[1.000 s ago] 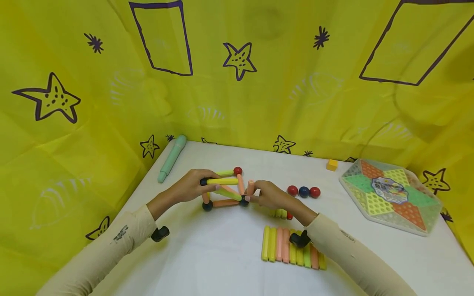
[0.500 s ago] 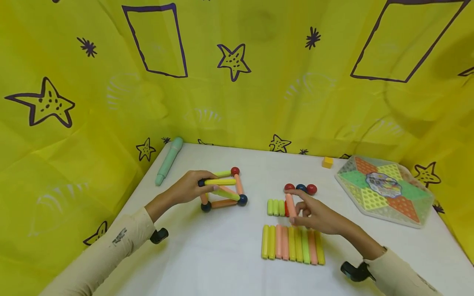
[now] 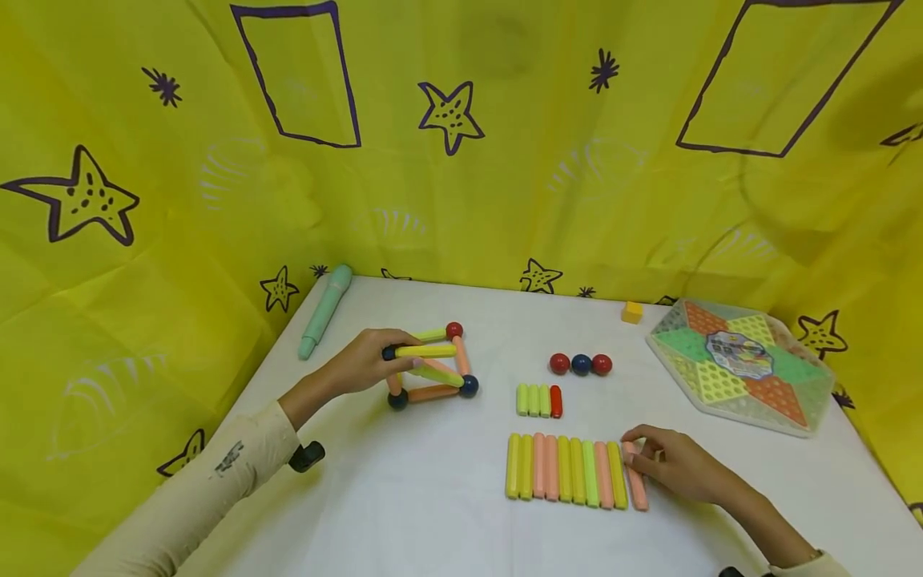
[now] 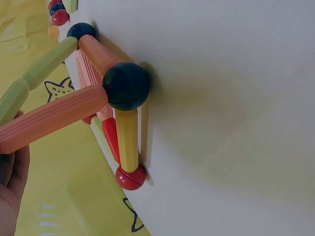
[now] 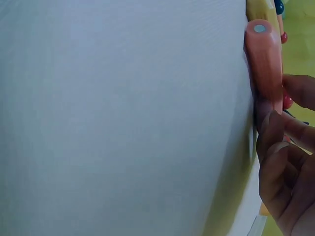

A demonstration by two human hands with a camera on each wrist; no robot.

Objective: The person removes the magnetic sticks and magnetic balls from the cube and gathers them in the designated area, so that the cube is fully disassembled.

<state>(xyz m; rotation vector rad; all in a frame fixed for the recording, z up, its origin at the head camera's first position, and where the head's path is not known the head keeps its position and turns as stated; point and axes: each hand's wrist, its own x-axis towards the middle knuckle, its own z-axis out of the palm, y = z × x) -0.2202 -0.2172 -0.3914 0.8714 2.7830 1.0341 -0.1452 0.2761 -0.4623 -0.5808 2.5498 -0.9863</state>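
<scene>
My left hand (image 3: 389, 358) grips the top of a small frame (image 3: 433, 369) built from coloured sticks and balls, at the yellow stick by a dark ball. In the left wrist view a dark ball (image 4: 126, 86) joins an orange stick (image 4: 54, 118) and a yellow stick (image 4: 128, 140) that ends in a red ball (image 4: 131, 177). My right hand (image 3: 639, 458) holds a pink stick (image 3: 636, 483) lying on the white table at the right end of a row of sticks (image 3: 566, 471). Seen from the right wrist, my fingers (image 5: 278, 142) curl on that pink stick (image 5: 264, 59).
Short green sticks with a red one (image 3: 538, 400) lie above the row. Three balls (image 3: 580, 365) sit behind them. A hexagonal peg board (image 3: 743, 365) and a yellow cube (image 3: 632, 312) are at the back right, a mint pen (image 3: 324, 310) at the back left. Yellow cloth walls surround the table (image 3: 404, 513).
My right hand left the frame with a pink stick, passed over the short sticks and brought it down to the right end of the row. The left hand stayed on the frame.
</scene>
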